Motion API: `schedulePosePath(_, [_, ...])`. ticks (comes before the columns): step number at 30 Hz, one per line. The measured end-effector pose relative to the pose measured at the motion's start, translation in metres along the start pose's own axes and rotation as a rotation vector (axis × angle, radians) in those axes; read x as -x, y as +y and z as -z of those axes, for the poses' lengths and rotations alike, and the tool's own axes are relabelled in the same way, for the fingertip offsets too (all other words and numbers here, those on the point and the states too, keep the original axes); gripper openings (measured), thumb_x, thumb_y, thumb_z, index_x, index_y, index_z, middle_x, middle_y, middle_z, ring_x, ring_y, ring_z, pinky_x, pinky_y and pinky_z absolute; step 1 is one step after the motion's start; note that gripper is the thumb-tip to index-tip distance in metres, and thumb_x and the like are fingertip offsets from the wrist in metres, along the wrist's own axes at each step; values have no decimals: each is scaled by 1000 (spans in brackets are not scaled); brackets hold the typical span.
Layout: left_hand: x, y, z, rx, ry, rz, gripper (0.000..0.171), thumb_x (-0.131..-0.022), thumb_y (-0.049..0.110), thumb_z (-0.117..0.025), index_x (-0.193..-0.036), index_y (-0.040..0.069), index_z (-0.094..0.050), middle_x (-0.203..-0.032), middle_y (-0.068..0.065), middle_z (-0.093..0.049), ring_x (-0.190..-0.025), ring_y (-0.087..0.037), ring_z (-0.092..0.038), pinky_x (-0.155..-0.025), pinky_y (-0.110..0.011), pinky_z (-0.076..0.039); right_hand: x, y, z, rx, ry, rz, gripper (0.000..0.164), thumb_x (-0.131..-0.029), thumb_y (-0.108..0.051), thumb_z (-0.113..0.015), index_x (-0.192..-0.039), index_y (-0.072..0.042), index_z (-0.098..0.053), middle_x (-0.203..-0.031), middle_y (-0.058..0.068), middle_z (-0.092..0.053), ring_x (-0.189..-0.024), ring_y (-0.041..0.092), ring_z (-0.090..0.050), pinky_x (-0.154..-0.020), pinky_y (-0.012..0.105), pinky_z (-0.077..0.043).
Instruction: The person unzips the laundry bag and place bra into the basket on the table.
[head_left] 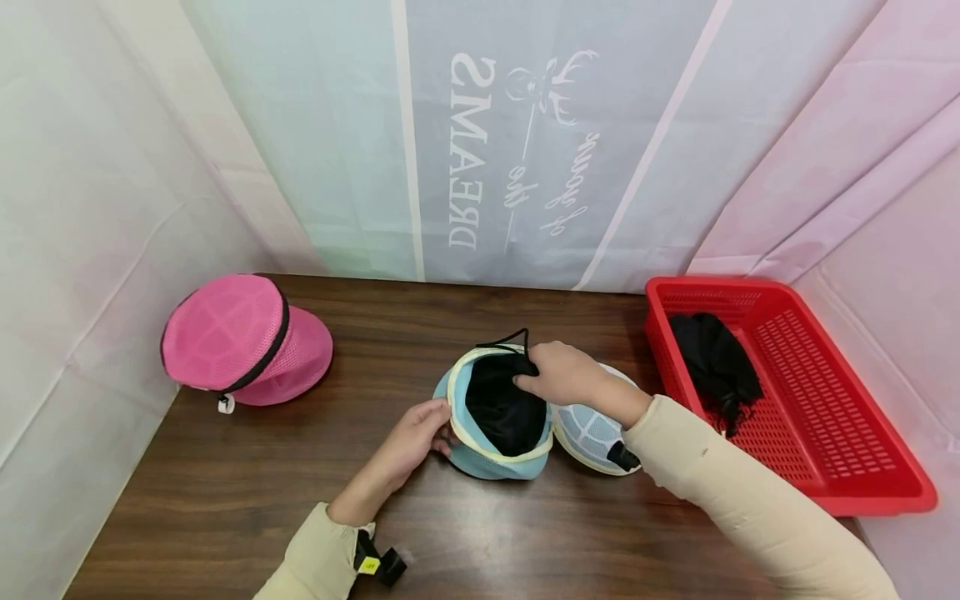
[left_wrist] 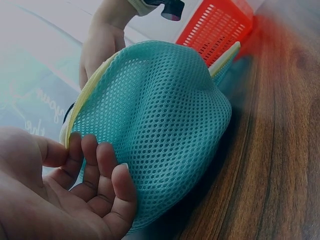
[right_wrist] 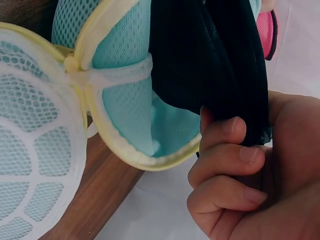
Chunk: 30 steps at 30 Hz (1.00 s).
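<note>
A blue mesh laundry bag (head_left: pixel 491 468) with a pale yellow zipper rim stands on the table, its mouth facing up. Its lid (head_left: pixel 588 433), with white ribs, lies folded out to the right, partly hidden by the right forearm. With thumb and fingertips, my left hand (head_left: pixel 412 433) pinches the left side of the rim; in the left wrist view, the fingers rest along the mesh (left_wrist: pixel 160 115). Inside the bag sits a black drawstring pouch (head_left: pixel 506 412), its cord looping above the rim. My right hand (right_wrist: pixel 245 170) grips the pouch's gathered end.
A pink mesh laundry bag (head_left: pixel 225 333) with a black zipper stands at the table's left. On the right is a red plastic basket (head_left: pixel 877 408), holding another black pouch (head_left: pixel 716 362). Printed cloth (head_left: pixel 330 167) hangs behind the wooden table (head_left: pixel 360 333).
</note>
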<state>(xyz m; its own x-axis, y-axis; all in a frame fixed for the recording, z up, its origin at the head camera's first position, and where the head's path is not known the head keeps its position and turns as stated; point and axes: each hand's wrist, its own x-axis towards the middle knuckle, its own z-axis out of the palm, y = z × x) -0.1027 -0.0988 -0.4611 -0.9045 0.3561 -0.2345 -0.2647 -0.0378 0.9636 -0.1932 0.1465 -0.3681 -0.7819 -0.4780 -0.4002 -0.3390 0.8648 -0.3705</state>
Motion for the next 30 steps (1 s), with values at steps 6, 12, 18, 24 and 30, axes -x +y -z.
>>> schedulePosePath(6, [1, 1, 0, -1, 6, 4, 30, -109, 14, -40, -89, 0, -58, -82, -7, -58, -78, -18, -57, -66, -25, -53, 7, 12, 5, -60, 38, 21, 36, -99, -28, -63, -69, -14, -49, -60, -3, -42, -54, 13, -44, -53, 27, -39])
schedulePosePath(12, [1, 0, 1, 7, 7, 7, 30, -109, 13, -40, -88, 1, -57, -83, -6, -58, -78, -18, -57, -66, -25, -53, 14, 21, 11, -109, 49, 8, 35, -98, -29, -63, -70, -13, -49, -62, -2, -42, -57, 14, -45, -55, 28, -39])
schedulePosePath(18, [1, 1, 1, 10, 10, 9, 30, -109, 14, -40, -89, 1, -58, -82, -6, -58, -77, -17, -57, -66, -25, -53, 23, 26, 21, -156, 65, -8, 31, -97, -29, -63, -74, -11, -54, -65, -1, -46, -61, 15, -47, -58, 30, -40])
schedulePosePath(24, [2, 1, 1, 12, 11, 8, 29, -109, 14, -40, -90, 0, -59, -82, -6, -58, -77, -17, -57, -66, -26, -53, 32, 28, 33, -242, 43, -28, 28, -98, -31, -63, -81, -9, -59, -70, 3, -58, -65, 17, -54, -61, 31, -44])
schedulePosePath(30, [1, 1, 1, 6, 12, 6, 29, -109, 13, -40, -91, 1, -59, -83, -5, -59, -78, -17, -57, -67, -26, -53, 40, 35, 43, -316, 36, -46, 32, -99, -33, -63, -77, -11, -55, -62, -1, -48, -61, 16, -48, -60, 31, -40])
